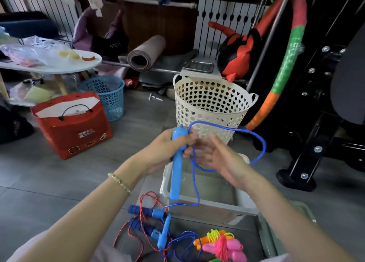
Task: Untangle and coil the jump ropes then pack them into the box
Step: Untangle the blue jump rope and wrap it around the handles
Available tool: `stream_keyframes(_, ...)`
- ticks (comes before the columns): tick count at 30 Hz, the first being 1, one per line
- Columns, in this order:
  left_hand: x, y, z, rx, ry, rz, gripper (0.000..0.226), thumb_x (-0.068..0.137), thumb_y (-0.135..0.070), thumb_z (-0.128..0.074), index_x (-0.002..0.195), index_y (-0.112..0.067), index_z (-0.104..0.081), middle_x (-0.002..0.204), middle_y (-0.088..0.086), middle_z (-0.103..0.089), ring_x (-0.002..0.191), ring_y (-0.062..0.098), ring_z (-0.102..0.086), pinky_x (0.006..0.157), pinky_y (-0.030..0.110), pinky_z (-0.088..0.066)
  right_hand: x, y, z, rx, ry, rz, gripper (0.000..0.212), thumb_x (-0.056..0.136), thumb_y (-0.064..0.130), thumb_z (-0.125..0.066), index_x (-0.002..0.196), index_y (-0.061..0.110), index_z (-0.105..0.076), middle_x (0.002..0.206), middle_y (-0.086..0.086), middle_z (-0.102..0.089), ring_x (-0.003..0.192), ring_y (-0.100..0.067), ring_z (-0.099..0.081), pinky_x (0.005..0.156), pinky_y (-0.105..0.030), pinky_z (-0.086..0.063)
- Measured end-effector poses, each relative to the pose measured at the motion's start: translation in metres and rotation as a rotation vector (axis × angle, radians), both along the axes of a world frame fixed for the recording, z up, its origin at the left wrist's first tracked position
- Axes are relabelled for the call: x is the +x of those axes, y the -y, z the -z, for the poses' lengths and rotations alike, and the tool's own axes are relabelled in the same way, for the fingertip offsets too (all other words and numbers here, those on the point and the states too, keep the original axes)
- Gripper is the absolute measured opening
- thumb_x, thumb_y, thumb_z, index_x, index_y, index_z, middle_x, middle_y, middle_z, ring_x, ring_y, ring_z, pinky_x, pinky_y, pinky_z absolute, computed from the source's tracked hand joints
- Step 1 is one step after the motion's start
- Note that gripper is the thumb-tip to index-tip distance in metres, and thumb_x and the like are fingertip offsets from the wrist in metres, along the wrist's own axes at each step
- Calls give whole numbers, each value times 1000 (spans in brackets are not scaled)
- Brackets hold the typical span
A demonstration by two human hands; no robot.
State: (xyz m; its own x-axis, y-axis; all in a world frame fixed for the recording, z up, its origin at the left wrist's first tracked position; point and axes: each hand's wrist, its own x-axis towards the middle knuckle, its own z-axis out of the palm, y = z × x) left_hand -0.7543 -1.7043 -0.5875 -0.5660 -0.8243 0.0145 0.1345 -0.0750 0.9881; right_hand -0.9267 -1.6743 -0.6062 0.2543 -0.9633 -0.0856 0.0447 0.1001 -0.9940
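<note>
Blue jump rope (262, 143): one handle (175, 175) upright in the left hand (167, 145), fingers wrapped tight round it, above the far-left corner of the clear box (213, 204). Right hand (221, 159) blurred, fingers spread loose inside the cord loop, gripping nothing visible. Second blue handle (165, 234) lies past the box's near edge, crossed with the red-white rope (142, 208). Coiling step, I judge: keep loops even, free that trailing handle first, else the snag drags the other ropes.

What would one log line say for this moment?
left hand: grips blue handle | right hand: open, blurred, beside blue cord | box: under the hands
</note>
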Motion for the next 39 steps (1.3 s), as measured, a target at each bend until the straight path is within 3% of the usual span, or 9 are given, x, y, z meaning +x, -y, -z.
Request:
stream_keyframes(5, 9, 11, -14, 31, -79, -161, 11, 96, -9, -48, 96, -6, -59, 67, -4, -45, 47, 5, -39, 47, 14, -36, 20, -14, 18, 68, -300, -350, 33, 98, 36, -40, 114, 16, -61, 112, -2, -67, 111, -10, -59, 104, -26, -39)
stream_keyframes(8, 30, 32, -8, 41, -57, -283, 19, 94, -16, -53, 108, -9, -65, 89, 2, -59, 49, 4, -40, 50, 16, -37, 7, -12, 24, 25, -487, -388, 26, 100, 13, -42, 109, -2, -60, 109, -20, -67, 88, -8, -63, 93, -31, -47)
stream_keyframes(12, 32, 24, 14, 52, 289, -10, 42, 76, -29, -75, 112, -8, -68, 95, 8, -58, 54, 5, -47, 54, 18, -43, 4, -5, -1, -24, -167, -39, 22, 99, 12, -41, 93, 5, -61, 86, -5, -73, 73, -9, -70, 72, -20, -56)
stream_keyframes(15, 2, -5, 26, -74, 406, 246, 8, 92, -17, -61, 98, -14, -66, 78, -4, -64, 58, 6, -51, 60, 17, -47, -1, 3, -11, -125, -30, 204, 23, 99, 16, -41, 90, 7, -60, 85, -4, -73, 75, -12, -71, 67, -21, -56)
stream_keyframes(21, 2, -1, 14, -78, 216, 36, 21, 96, -13, -54, 75, -10, -58, 60, 2, -49, 50, 9, -45, 53, 15, -42, 6, 6, -2, 80, 216, 91, 45, 94, 43, -32, 103, 9, -61, 92, -5, -72, 85, -17, -69, 83, -32, -56)
stream_keyframes(26, 14, 15, 2, -14, -1, -130, 17, 96, -6, -48, 81, -12, -55, 67, -4, -48, 49, 8, -41, 49, 17, -39, 20, -6, 21, 198, 26, -247, 50, 87, 48, -34, 115, 14, -58, 108, -1, -68, 110, -16, -61, 102, -33, -43)
stream_keyframes(31, 26, 25, 2, 49, -54, -331, 17, 97, -5, -45, 99, -8, -61, 69, -4, -49, 47, 6, -40, 48, 14, -38, 9, -10, 33, 120, -374, -417, 7, 95, 13, -52, 97, 14, -59, 96, -4, -68, 88, -4, -63, 90, -19, -44)
stream_keyframes(34, 30, 29, 11, 57, -5, -319, 18, 96, -11, -51, 110, -8, -61, 88, -1, -61, 50, 6, -39, 50, 14, -38, 6, -7, 26, 41, -306, -253, 9, 94, 4, -51, 93, 3, -60, 82, 0, -72, 77, -3, -67, 79, -15, -49)
stream_keyframes(39, 14, 4, 36, 3, 413, 150, 20, 90, -22, -63, 108, -11, -64, 72, 2, -54, 54, 7, -48, 57, 18, -45, 5, 2, -4, -140, 90, 220, 14, 95, 7, -48, 90, 9, -61, 77, -1, -74, 72, -11, -71, 64, -18, -55)
